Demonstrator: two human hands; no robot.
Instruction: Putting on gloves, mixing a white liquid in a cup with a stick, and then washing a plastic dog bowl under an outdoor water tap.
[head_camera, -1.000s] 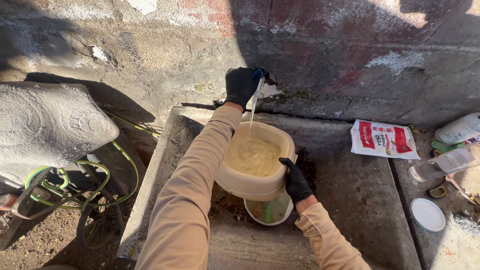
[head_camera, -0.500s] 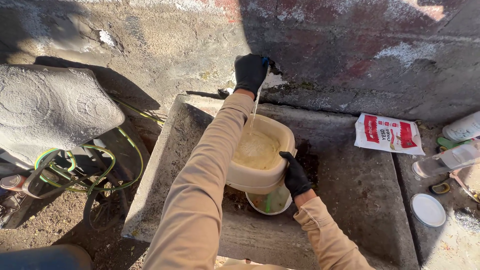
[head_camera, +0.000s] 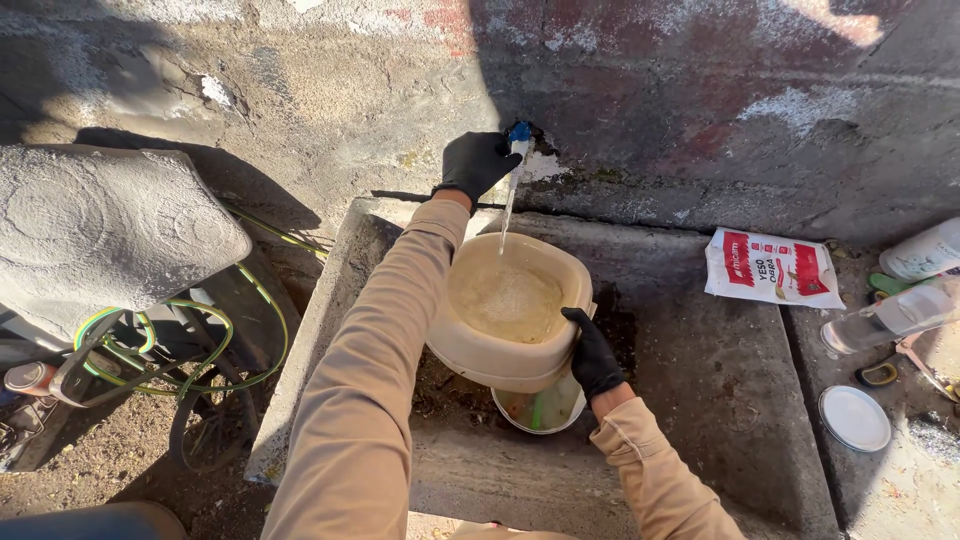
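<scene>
I am outdoors over a rough concrete trough (head_camera: 700, 400) set against a stained, patchy wall (head_camera: 700, 90), with packed dirt ground at the lower left of the frame and hard sunlight cutting across deep shadow. My left hand (head_camera: 475, 163), in a black glove, is at upper centre, its fingers wrapped narrow round the blue tap (head_camera: 519, 132) on the wall; a thin stream of water (head_camera: 508, 205) falls from it. Just below, at the centre of the frame, sits the beige plastic basin (head_camera: 500, 355), rounded and smooth, tilted a little and holding cloudy, foamy water. My right hand (head_camera: 594, 355), also gloved in black, grips the basin's right rim, fingers curled over the edge. Beneath the basin, partly hidden, a white bucket (head_camera: 545, 410) stands in the trough with something green inside. At right, a white and red paper bag (head_camera: 772, 268) lies flat on the trough's ledge, with plastic bottles (head_camera: 900, 312) and a round white lid (head_camera: 853, 418) near the right edge. At left, a grey, gritty cement-crusted slab (head_camera: 100, 235) rests above coiled green hose (head_camera: 190, 350). My sleeves are tan cloth.
</scene>
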